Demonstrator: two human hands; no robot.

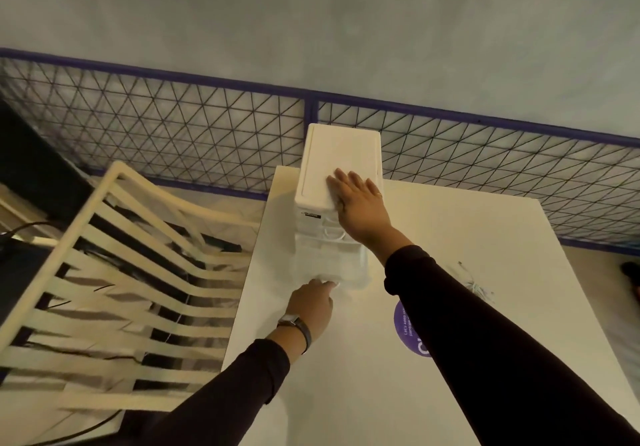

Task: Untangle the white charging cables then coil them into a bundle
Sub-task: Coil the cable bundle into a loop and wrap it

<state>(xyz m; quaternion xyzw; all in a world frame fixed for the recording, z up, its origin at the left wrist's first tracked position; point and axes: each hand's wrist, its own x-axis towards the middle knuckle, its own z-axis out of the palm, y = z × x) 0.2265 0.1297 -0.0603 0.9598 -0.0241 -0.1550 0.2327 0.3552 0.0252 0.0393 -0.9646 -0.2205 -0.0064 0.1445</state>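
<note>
Still tangled, white charging cables [475,284] on table [485,359].

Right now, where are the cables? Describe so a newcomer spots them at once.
Start at the white table. Right of the tall white drawer unit and just past the right sleeve lies a small tangle of white charging cables. It is the only loose, stringy thing there; the nearby purple sticker is flat and round.

Both arms are in long dark sleeves, basically black, snug fit, with the cuffs bunched a bit just short of the wrists. The left hand [310,303] has a wristwatch [294,324] on a dark strap, small squarish case. The right hand [360,203] has a thin ring [379,195] on one finger. Both hands are otherwise bare, with no markings showing on the fabric.
</note>
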